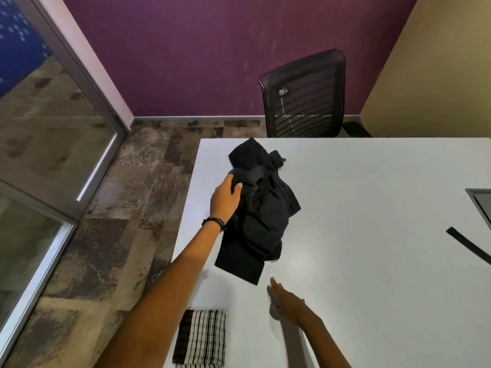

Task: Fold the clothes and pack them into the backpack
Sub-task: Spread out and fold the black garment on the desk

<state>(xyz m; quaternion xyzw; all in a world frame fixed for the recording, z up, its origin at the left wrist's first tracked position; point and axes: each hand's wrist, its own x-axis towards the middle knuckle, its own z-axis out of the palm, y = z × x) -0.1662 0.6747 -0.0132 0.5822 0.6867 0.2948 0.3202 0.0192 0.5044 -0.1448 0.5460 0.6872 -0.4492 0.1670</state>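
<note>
The black garment (261,213) was soft, matt cloth, heavily creased, and the folded striped cloth (203,338) looked like a thin weave with a slightly rough face. The white tabletop (358,208) was smooth with a dull satin finish. The office chair (305,102) had a back of black open mesh. The floor (127,208) was coarse, mottled carpet, the partition (39,115) glossy glass in brushed metal framing, the purple wall (199,49) matt.

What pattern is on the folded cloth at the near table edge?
Black and white stripes on the folded cloth, seen in the head view.
</note>
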